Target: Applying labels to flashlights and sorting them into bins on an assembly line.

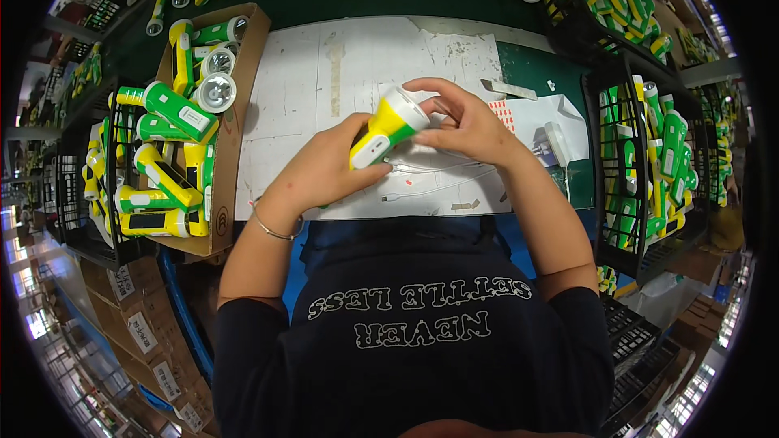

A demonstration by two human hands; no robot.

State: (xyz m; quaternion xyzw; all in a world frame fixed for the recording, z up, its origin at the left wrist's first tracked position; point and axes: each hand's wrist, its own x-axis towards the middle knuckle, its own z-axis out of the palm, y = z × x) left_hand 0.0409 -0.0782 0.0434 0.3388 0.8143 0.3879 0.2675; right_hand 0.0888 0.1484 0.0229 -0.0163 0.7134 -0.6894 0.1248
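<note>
A green and yellow flashlight point(383, 131) with a white head is tilted over the white work sheet, its head up and to the right. My left hand point(329, 164) is closed around its body, with the thumb along the near side. At the head's white rim, the curled fingers of my right hand point(464, 126) bend around the front, index finger at the top and thumb lower down. The lens is hidden behind those fingers. Beneath my hands a thin white cable point(430, 169) lies on the sheet.
On the left stands a cardboard box point(253, 57) of similar flashlights, beside a black crate point(122, 150). Black crates point(641, 170) of flashlights line the right. A sheet of red stickers point(501, 116), a flat blade-like strip point(509, 90) and a white charger-like block point(557, 144) lie right of my hands.
</note>
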